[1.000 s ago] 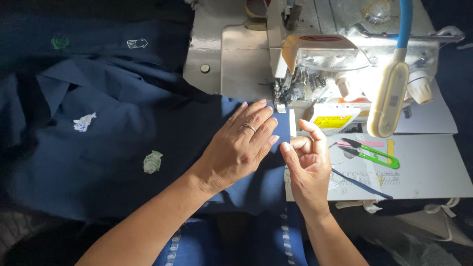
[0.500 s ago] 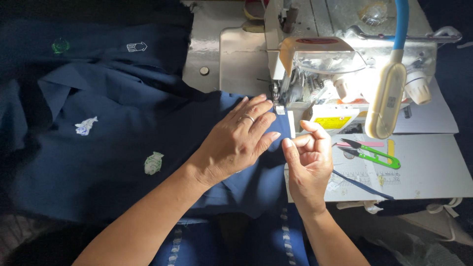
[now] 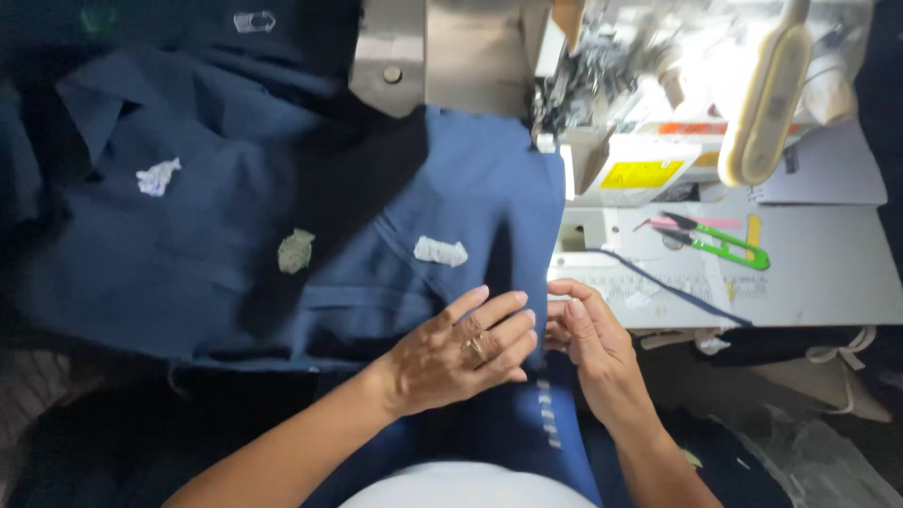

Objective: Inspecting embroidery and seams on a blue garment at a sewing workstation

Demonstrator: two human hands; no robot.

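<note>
At the near edge of the sewing table, the left hand (image 3: pixel 461 353) lies palm down on the navy fabric (image 3: pixel 470 198), fingers extended and slightly spread, pressing the cloth flat (a ring shows on one finger). Just beside it, the right hand (image 3: pixel 593 343) is curled, its fingertips (image 3: pixel 562 320) pinching the fabric's folded right edge. The fabric runs from under both hands up to the sewing machine (image 3: pixel 602 94), which stands above the right hand. Three pale tags are fixed to the cloth: one white tag (image 3: pixel 440 250) just above the left hand, one greenish tag (image 3: pixel 294 251) farther to its left, and one more white tag (image 3: pixel 156 176) well beyond that. One pair of green thread snips (image 3: pixel 720 243) lies on the table (image 3: pixel 828 273), up and to the right of the right hand. One cream-coloured lamp head (image 3: pixel 764 103) hangs over the machine.
</note>
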